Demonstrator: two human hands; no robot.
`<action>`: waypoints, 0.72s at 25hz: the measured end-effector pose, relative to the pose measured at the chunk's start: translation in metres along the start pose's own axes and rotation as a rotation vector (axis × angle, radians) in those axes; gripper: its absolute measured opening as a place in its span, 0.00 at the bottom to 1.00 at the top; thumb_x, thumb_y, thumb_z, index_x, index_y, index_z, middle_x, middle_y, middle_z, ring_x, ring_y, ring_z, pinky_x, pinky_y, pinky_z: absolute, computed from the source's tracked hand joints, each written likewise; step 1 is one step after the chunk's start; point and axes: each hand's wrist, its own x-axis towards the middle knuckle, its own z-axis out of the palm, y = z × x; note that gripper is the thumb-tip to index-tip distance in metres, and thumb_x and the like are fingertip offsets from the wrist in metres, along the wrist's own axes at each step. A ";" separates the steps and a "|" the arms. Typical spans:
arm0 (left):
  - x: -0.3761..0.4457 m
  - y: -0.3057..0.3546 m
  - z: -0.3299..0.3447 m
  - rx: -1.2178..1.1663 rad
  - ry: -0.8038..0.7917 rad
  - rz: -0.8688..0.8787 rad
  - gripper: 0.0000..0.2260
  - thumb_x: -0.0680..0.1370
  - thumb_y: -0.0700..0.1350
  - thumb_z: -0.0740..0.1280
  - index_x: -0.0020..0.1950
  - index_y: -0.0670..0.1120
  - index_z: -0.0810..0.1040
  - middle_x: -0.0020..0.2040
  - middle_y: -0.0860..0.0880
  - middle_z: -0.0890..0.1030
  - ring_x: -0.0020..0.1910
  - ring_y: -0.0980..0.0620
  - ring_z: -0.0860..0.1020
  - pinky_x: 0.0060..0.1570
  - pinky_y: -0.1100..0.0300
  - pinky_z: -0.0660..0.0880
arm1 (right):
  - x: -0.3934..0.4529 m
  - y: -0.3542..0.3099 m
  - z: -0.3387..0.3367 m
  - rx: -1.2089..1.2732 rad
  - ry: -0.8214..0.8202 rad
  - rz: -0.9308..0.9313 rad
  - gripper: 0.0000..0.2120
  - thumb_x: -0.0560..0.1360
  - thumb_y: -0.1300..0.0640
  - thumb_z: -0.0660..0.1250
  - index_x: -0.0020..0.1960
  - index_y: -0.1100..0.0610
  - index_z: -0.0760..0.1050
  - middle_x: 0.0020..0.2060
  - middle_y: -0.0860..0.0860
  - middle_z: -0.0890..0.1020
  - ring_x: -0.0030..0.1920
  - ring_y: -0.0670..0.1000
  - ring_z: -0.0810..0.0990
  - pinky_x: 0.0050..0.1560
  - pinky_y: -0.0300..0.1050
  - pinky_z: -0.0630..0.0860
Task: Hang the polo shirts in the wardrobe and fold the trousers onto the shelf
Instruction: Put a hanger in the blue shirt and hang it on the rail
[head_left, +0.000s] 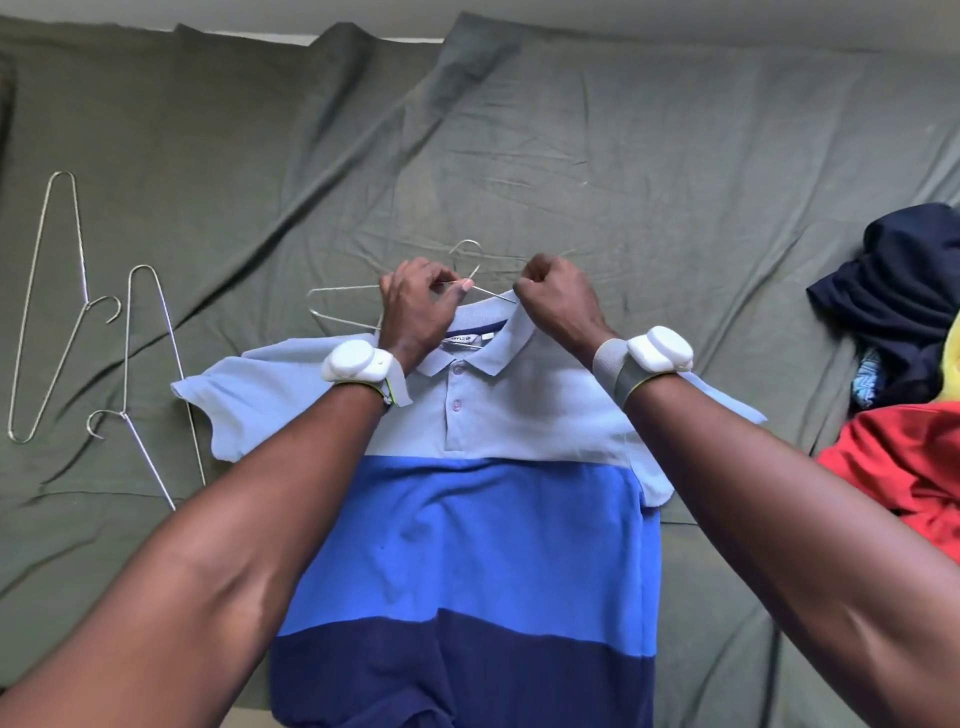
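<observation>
A polo shirt in three bands, pale blue, mid blue and navy, lies flat on its back on the green sheet, collar away from me. A wire hanger lies at the collar, its hook pointing away and its left end sticking out beyond the shirt. My left hand pinches the hanger wire just above the collar. My right hand is curled at the collar's right side, gripping the collar edge where the hanger wire passes under it.
Two more wire hangers lie on the sheet at the left. A heap of clothes sits at the right edge: a dark navy garment, a red one and a bit of yellow.
</observation>
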 end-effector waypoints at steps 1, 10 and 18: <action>-0.003 0.010 0.009 -0.031 -0.007 0.024 0.10 0.74 0.54 0.69 0.41 0.48 0.80 0.40 0.51 0.79 0.44 0.48 0.77 0.52 0.51 0.69 | 0.002 -0.003 0.001 0.088 -0.020 -0.046 0.10 0.71 0.53 0.64 0.48 0.56 0.79 0.43 0.54 0.83 0.46 0.56 0.80 0.45 0.46 0.74; -0.013 -0.019 -0.004 0.232 -0.011 0.164 0.09 0.75 0.47 0.66 0.50 0.46 0.83 0.47 0.47 0.83 0.50 0.43 0.78 0.55 0.51 0.67 | 0.015 0.015 0.003 0.096 0.028 -0.119 0.09 0.77 0.57 0.62 0.44 0.56 0.81 0.37 0.50 0.85 0.36 0.48 0.79 0.43 0.47 0.75; -0.032 -0.035 -0.034 -0.032 0.020 -0.072 0.08 0.74 0.43 0.71 0.52 0.43 0.84 0.50 0.46 0.84 0.50 0.46 0.80 0.52 0.56 0.75 | 0.005 -0.013 -0.010 -0.604 -0.232 -0.403 0.09 0.69 0.52 0.72 0.49 0.49 0.82 0.43 0.49 0.84 0.49 0.54 0.80 0.53 0.47 0.63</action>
